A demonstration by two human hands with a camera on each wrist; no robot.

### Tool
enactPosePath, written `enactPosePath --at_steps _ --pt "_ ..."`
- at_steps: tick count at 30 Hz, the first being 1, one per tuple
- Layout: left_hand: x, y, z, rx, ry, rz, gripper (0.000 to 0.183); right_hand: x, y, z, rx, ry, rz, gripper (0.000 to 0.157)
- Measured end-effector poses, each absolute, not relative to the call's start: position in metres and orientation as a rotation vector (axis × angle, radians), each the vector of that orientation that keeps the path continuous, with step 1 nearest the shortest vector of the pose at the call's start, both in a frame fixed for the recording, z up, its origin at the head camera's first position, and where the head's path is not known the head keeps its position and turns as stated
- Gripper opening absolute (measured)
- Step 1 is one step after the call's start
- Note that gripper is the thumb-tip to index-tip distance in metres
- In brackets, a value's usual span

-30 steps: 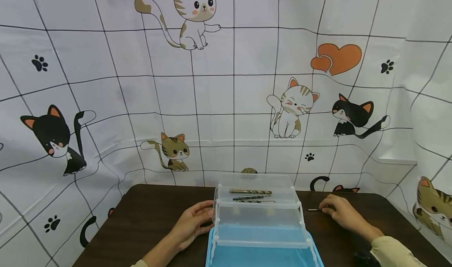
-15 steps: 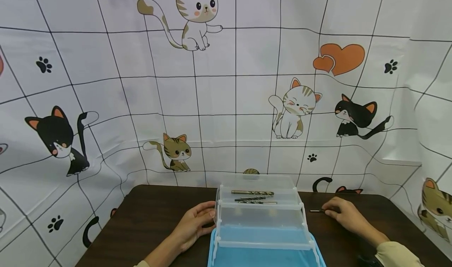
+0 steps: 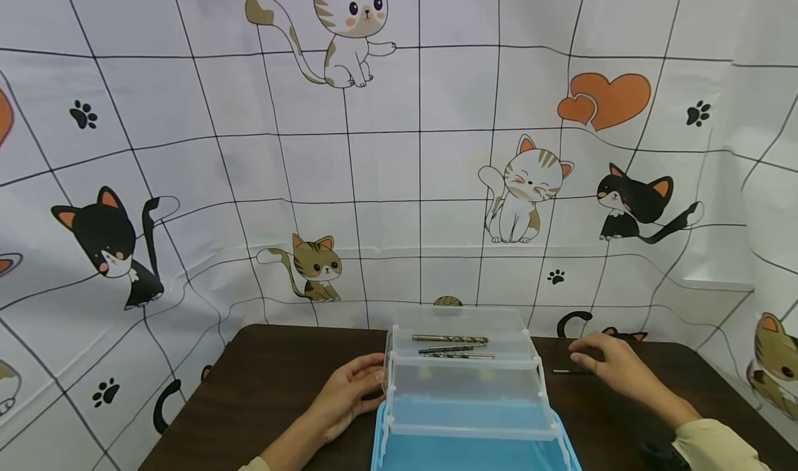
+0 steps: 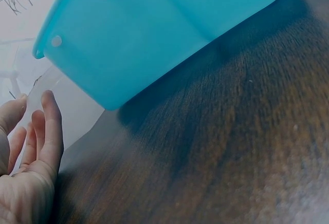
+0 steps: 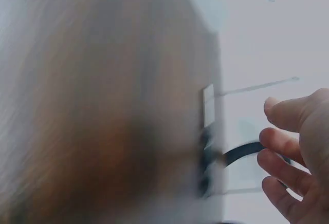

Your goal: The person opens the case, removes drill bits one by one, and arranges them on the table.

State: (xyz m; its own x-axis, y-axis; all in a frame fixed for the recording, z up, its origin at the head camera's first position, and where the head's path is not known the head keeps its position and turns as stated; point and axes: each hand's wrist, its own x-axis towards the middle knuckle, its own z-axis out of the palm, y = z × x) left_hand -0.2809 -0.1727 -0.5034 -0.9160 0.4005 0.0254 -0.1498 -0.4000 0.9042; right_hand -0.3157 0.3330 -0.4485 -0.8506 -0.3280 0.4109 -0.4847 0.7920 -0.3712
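A blue plastic box [image 3: 476, 451] stands at the front of the table with translucent cantilever trays [image 3: 461, 374] raised behind it. Several metal drill bits [image 3: 451, 339] lie in the top tray. My left hand [image 3: 349, 395] rests at that tray's left side, fingers loosely extended along the translucent plastic [image 4: 74, 106]. To the right, my right hand [image 3: 614, 367] hovers just over a single drill bit [image 5: 207, 108] lying on the table. Its fingers are relaxed and apart, with nothing between them. Part of this bit is hidden under the hand in the head view.
The dark wood table [image 3: 274, 381] extends to both sides of the box. Close behind its far edge hangs a white grid sheet [image 3: 380, 173] printed with cats. A dark object [image 3: 662, 455] shows beside the right sleeve.
My right hand has let go of the drill bit on the table and lifted slightly off it. My left hand stays at the tray. The head view has shifted slightly.
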Motion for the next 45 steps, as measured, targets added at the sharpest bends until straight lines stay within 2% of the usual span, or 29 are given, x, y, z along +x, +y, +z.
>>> enactPosePath --at_steps 7,18,27,37,45 --pt "-0.284 -0.175 -0.499 0.349 1.498 2.359 0.048 -0.317 0.298 -0.405 0.689 -2.523 0.664 0.011" --pt "-0.286 -0.176 -0.493 0.368 1.505 2.360 0.049 -0.309 0.243 -0.354 0.912 -2.412 0.759 0.015" --pt "-0.285 -0.179 -0.494 0.369 1.485 2.361 0.048 -0.302 0.199 -0.349 1.332 -2.329 0.865 0.024" --pt "-0.283 -0.180 -0.500 0.349 1.499 2.366 0.047 -0.298 0.163 -0.344 1.526 -2.487 0.829 0.020" --pt "-0.283 -0.173 -0.504 0.345 1.474 2.364 0.048 -0.299 0.155 -0.349 1.631 -2.526 0.706 0.017"
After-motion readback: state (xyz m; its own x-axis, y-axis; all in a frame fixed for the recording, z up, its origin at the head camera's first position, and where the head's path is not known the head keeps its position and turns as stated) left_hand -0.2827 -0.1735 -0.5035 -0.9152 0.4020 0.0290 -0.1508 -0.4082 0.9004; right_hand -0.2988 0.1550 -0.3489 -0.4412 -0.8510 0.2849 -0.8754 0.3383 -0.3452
